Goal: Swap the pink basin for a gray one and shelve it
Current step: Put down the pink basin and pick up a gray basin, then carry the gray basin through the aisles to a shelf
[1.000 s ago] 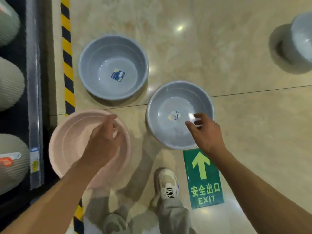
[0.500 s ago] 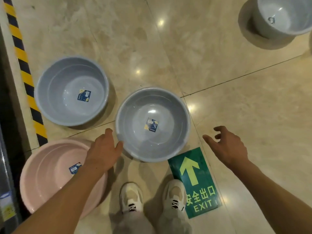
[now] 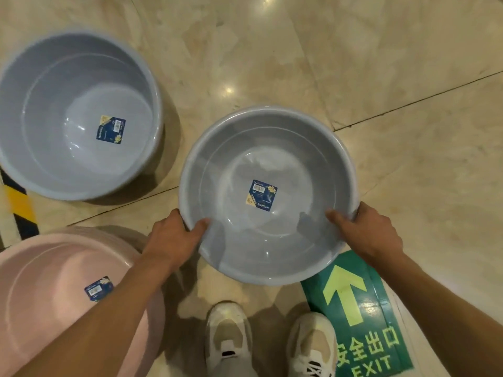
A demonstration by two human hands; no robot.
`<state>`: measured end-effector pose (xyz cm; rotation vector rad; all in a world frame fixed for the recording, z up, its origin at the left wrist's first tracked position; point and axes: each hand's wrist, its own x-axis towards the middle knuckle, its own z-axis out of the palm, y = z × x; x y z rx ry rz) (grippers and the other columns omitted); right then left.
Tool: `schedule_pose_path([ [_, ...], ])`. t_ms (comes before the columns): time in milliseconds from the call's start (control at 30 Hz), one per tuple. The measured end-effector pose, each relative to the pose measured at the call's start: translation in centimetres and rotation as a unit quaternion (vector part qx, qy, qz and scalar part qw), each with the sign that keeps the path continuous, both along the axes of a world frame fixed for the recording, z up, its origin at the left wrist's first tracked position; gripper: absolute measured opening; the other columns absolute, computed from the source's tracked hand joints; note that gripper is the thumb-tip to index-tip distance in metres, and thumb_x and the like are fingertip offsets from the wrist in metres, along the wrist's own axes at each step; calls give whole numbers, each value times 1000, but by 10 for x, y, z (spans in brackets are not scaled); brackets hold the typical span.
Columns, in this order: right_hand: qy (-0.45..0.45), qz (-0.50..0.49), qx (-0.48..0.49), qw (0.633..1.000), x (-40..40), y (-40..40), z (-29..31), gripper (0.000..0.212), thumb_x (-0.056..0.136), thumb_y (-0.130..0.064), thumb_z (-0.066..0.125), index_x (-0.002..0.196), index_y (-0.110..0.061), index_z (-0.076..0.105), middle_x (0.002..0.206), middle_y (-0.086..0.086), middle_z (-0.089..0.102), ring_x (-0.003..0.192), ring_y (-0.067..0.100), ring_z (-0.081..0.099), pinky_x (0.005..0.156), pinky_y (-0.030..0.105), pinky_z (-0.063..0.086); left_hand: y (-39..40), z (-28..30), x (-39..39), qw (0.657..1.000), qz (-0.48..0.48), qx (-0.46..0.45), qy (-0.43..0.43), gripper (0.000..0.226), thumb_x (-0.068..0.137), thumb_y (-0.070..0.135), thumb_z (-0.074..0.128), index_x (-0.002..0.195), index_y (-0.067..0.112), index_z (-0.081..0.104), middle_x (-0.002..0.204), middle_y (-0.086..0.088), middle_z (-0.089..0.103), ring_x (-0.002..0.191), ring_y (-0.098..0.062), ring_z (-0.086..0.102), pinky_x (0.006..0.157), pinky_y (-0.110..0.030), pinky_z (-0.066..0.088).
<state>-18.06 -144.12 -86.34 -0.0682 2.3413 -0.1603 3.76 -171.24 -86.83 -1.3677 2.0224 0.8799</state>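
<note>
at the near left, one pink basin (image 3: 54, 289) sits on the floor (image 3: 381, 63), partly under the left forearm. far left stands a deeper gray basin (image 3: 79, 115), untouched. between the hands lies the second gray basin (image 3: 268, 194), round with no long axis; the left hand (image 3: 174, 238) and right hand (image 3: 367, 232) each clamp its near rim, thumbs inside. basins: two gray, one pink.

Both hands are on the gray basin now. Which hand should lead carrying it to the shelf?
Probably left. The left hand and right hand grip opposite sides of the near gray basin evenly, but the striped floor tape and pink basin lie leftward.
</note>
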Motion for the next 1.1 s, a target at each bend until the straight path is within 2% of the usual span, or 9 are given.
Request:
schedule_pose_path([
  [100,-6,-40,-5,999,-1,-2,-7,57,88,-63,60,119,-16,66,91,8,65,83,33,59,74,40,49,-2,-9,0,1000,17,5,14,54,90,64,51,118,19,61,101,-4,71,84,-23,59,70,-31,42],
  [267,-6,-41,-5,999,-4,-13,8,60,77,-64,54,104,-13,71,88,14,73,87,38,65,81,47,56,-6,-10,-1,999,25,-4,47,21,93,48,56,101,29,59,77,11,60,61,-2,50,50,-18,34],
  [467,37,-16,-37,999,-13,-37,57,54,73,-61,51,95,-16,71,78,10,71,79,37,66,74,48,58,-23,21,3,993,63,-10,95,14,89,45,59,83,33,57,71,15,62,63,-7,58,51,-21,38],
  [533,57,5,-49,997,-18,-48,81,49,80,-60,57,96,-16,71,77,10,71,77,36,65,72,47,58,-31,43,3,990,84,-15,111,19,88,48,60,79,32,58,68,19,59,62,-2,57,51,-18,37],
  [600,72,25,-59,995,-24,-63,110,44,85,-56,62,98,-15,71,77,10,72,75,35,67,70,47,59,-42,70,2,987,102,-21,124,22,87,49,61,84,28,64,70,19,59,65,-11,56,57,-23,40],
  [733,84,66,-67,992,-33,-105,178,46,77,-62,54,92,-21,67,74,6,70,71,32,65,67,43,58,-67,141,6,976,143,-31,163,21,85,48,64,88,28,67,70,17,61,65,-10,57,61,-21,46],
  [867,103,111,-87,985,-36,-158,244,42,83,-60,58,94,-21,68,71,0,65,65,26,61,59,34,50,-97,214,23,964,200,-13,173,26,88,53,59,92,28,66,79,10,69,75,-14,68,68,-33,56],
  [1033,101,194,-100,971,-25,-231,299,30,86,-58,55,90,-29,61,71,-4,63,68,26,64,63,37,55,-129,276,62,950,256,-47,174,21,94,43,62,98,23,67,80,12,66,71,1,59,55,-20,45],
  [1100,94,227,-99,964,-19,-258,308,30,87,-59,54,88,-29,61,71,-6,62,69,26,64,63,36,54,-143,289,74,941,291,-47,167,20,94,40,64,103,21,68,88,4,69,71,-1,59,55,-16,42],
])
